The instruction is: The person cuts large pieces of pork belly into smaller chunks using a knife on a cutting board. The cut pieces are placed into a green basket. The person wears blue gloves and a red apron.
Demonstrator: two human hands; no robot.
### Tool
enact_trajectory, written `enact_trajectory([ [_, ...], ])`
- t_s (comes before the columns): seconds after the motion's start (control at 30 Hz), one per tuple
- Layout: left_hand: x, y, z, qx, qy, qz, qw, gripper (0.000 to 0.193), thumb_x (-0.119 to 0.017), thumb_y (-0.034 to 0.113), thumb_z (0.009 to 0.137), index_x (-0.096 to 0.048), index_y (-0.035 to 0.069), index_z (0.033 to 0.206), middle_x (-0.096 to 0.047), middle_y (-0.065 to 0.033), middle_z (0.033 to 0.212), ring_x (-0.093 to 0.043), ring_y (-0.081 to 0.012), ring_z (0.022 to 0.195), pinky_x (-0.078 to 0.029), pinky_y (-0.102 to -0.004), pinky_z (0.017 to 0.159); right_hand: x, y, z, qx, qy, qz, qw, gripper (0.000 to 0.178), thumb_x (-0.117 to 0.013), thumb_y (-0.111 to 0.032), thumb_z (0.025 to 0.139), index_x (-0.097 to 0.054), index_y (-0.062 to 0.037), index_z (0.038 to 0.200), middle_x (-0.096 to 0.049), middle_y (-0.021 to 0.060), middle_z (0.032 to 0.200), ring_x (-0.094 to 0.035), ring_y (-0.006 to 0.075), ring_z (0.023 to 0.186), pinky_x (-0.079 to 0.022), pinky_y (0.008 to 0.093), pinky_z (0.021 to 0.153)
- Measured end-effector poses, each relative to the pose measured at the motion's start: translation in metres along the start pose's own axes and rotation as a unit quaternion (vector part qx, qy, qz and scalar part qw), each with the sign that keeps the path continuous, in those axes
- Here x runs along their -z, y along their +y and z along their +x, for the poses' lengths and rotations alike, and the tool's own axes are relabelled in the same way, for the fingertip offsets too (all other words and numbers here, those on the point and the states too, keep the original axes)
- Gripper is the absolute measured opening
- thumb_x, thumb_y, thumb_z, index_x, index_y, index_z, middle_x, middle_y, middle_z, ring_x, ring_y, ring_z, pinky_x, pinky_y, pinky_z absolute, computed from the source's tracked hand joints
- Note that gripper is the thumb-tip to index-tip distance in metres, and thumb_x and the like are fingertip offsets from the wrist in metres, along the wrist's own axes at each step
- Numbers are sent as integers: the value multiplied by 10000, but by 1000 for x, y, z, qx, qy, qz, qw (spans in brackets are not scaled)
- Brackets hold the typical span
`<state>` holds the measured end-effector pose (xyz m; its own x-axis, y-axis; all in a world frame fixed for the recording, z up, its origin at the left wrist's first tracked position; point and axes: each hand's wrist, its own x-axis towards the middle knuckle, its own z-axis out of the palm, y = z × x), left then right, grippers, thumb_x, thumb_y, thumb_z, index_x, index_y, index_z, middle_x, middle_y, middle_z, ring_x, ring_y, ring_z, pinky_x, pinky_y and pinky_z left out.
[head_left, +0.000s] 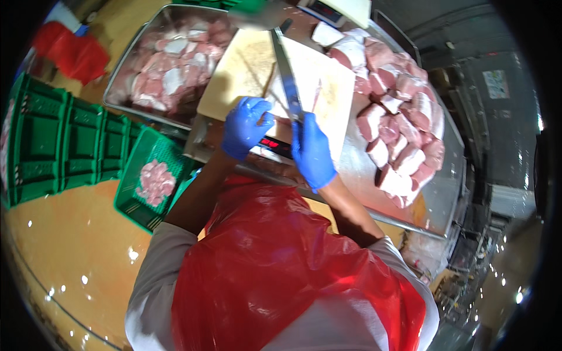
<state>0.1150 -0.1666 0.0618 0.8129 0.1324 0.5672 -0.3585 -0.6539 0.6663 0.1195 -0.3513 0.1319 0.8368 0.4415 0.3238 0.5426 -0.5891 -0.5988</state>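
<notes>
green crates (44,131) in a row at the left, shiny orange floor (76,245) with bright spots, a red apron (71,54) at the upper left, a pale poster (496,85) on the grey wall (520,111)

Markings: none I can read.
Display (270,143) before me: lit red, blurred. Wall sign (496,85): too small.

blue wrist-length gloves (314,153), glossy crinkled red plastic apron (252,251), loose off-white sleeves (153,284), bare forearms (198,192)
</notes>
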Motion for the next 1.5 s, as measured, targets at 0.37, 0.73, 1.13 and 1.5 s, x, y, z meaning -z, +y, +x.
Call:
enact_trajectory([
  [0.37, -7, -38, -19, 4, 97, -31, 995, 164, -716, 0, 709, -612, 114, 762, -624, -68, 782, -641, -254, 704, -540, -371, 628, 24, 3, -60, -149, -254, -234, 927, 225, -548, -77, 936, -416, -16, 1108, -629, 319, 927, -641, 504, 789, -503, 580, 661],
  [0.73, -2, 13, -8, 88, 64, -76, 991, 226, -753, 73, 780, -685, 63, 995, -635, -145, 967, -636, -311, 731, -542, -372, 657, 64, -37, -54, -70, -130, -189, 971, 140, -536, -24, 963, -437, -10, 1063, -576, 328, 741, -590, 536, 711, -435, 571, 561],
  [1.13, -16, 12, -23, 168, 168, -95, 967, 95, -707, -27, 715, -624, 19, 730, -597, -127, 696, -588, -242, 607, -489, -348, 589, 14, -7, -24, -29, -241, -188, 952, 298, -574, -54, 897, -418, 30, 1137, -628, 319, 756, -640, 502, 735, -496, 564, 632],
  [1.5, -39, 48, -21, 101, 214, -51, 970, 225, -788, -7, 763, -646, -9, 936, -691, -127, 878, -697, -226, 747, -567, -363, 664, 123, 10, -101, -29, -230, -186, 955, 220, -555, -77, 964, -409, -12, 1117, -589, 301, 639, -608, 494, 605, -455, 576, 529],
])
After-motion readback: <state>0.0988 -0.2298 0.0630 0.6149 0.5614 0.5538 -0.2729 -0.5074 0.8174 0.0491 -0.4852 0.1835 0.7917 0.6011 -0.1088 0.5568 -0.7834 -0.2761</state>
